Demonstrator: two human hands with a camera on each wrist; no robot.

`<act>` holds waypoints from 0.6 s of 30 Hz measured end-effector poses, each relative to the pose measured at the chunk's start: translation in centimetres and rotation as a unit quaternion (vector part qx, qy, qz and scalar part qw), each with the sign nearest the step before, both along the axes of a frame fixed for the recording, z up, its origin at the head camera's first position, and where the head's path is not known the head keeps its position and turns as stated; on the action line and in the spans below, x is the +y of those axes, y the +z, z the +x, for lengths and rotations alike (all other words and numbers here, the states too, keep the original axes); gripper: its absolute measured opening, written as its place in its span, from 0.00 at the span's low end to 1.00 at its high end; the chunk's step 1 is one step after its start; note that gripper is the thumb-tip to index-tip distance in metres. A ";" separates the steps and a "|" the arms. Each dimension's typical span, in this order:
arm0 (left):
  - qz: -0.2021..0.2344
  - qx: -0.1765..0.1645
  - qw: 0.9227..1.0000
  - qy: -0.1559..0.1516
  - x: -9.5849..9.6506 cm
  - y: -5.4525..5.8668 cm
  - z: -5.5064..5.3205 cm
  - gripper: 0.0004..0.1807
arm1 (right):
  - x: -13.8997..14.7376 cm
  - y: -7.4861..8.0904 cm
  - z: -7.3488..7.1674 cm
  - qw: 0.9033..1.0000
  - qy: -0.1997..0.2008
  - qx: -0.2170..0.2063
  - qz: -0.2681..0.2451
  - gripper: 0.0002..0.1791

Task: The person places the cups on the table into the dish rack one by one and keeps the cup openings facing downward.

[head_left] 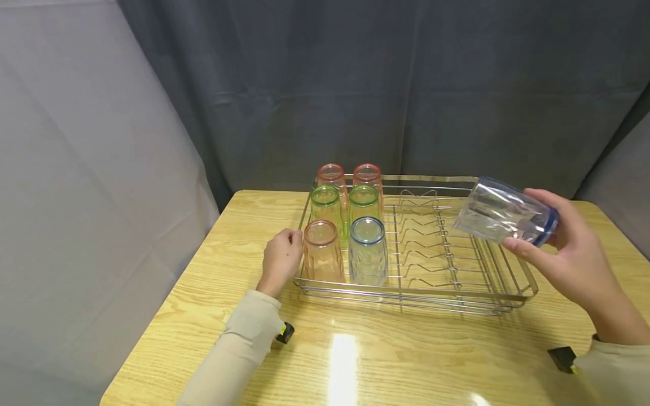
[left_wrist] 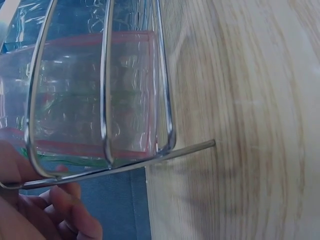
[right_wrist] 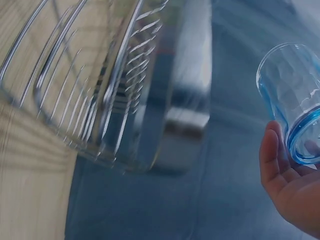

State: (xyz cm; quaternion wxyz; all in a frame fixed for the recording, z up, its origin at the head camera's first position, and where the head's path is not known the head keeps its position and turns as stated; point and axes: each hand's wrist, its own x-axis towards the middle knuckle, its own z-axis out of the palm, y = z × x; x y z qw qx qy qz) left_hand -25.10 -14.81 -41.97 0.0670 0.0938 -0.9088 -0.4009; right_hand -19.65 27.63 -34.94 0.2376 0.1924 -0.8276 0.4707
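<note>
My right hand (head_left: 579, 262) holds a clear glass with a blue base (head_left: 503, 213) above the right part of a wire dish rack (head_left: 421, 292). The glass is tilted, its mouth toward the left and its base at my palm; the right wrist view also shows the glass (right_wrist: 287, 82) in the fingers. On the rack's left side, my left hand (head_left: 282, 256) has its fingers curled round the frame, as the left wrist view shows at the wire (left_wrist: 85, 174). Nearest to it, an orange-tinted glass (head_left: 323, 256) stands upside down in the rack, beside a blue-based glass (head_left: 368, 254).
Behind those two stand upside-down green glasses (head_left: 325, 211) and red-rimmed glasses (head_left: 331, 173). Bent wire dividers (head_left: 421, 245) run through the rack's middle and right. The rack rests on a wooden table (head_left: 213, 316). Dark curtain (head_left: 325, 96) hangs behind, and pale cloth (head_left: 91, 186) hangs at left.
</note>
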 end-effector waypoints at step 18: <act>-0.026 -0.012 1.000 0.004 -0.1 0.1 -0.1 0.24 | 2.3 -0.3 -4.4 0.970 -0.121 -0.144 0.151 0.50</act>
